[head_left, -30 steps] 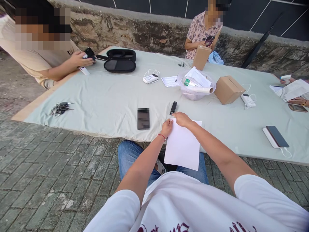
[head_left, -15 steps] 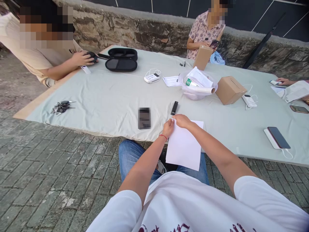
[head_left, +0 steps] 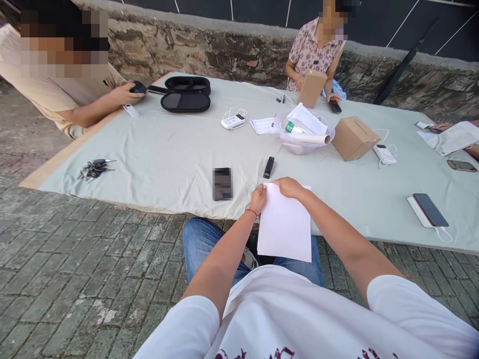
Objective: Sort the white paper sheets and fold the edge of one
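Note:
White sheets of paper (head_left: 285,227) lie at the table's front edge, their near end reaching out over my lap. My left hand (head_left: 258,199) is closed on the far left corner of the paper. Along the far edge, my right hand (head_left: 291,187) grips it too, fingers curled over the top and partly hidden. Just beyond the paper is a black stapler-like object (head_left: 268,167), touched by neither hand. A dark, blurred-out flat item (head_left: 222,184) lies left of my left hand.
Behind the paper stand a plastic basin (head_left: 299,144) and a cardboard box (head_left: 355,138). Keys (head_left: 95,170) lie far left, near an open black case (head_left: 186,93). A phone on a white power bank (head_left: 429,210) sits right. Other people sit around the table.
My right hand has slid rightward along the paper's far edge, away from my left hand. The sheets now lie straighter. The person at the back has lowered a phone to the table.

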Demonstrator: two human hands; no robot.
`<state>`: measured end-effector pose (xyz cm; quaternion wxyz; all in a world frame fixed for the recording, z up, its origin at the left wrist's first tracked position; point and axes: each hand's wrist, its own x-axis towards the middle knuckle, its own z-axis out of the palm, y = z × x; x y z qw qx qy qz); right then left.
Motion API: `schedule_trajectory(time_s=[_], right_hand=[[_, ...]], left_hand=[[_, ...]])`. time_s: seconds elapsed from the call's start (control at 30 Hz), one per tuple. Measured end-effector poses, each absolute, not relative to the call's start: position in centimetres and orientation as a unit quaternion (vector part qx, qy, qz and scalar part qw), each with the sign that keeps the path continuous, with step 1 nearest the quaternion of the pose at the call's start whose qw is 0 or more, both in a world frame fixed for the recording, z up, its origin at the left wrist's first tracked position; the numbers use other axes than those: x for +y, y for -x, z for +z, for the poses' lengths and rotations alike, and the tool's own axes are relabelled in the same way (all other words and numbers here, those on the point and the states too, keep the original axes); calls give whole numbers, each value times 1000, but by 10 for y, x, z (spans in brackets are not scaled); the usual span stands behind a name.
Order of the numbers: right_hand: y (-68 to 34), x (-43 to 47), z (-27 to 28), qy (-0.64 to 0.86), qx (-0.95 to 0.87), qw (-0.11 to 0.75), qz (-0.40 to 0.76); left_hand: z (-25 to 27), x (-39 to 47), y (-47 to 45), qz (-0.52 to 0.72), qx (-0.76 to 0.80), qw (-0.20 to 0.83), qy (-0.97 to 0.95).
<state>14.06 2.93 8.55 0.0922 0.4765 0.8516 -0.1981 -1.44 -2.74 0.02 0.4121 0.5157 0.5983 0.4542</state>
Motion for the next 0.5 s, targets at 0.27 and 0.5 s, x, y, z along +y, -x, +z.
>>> schedule_trajectory(time_s=[0.27, 0.5], right_hand=[[-186, 27, 85, -489, 848, 57, -198], [-201, 34, 89, -518, 829, 73, -200]], left_hand=[[-1, -27, 13, 454, 619, 389, -510], [2, -29, 12, 453, 624, 382, -510]])
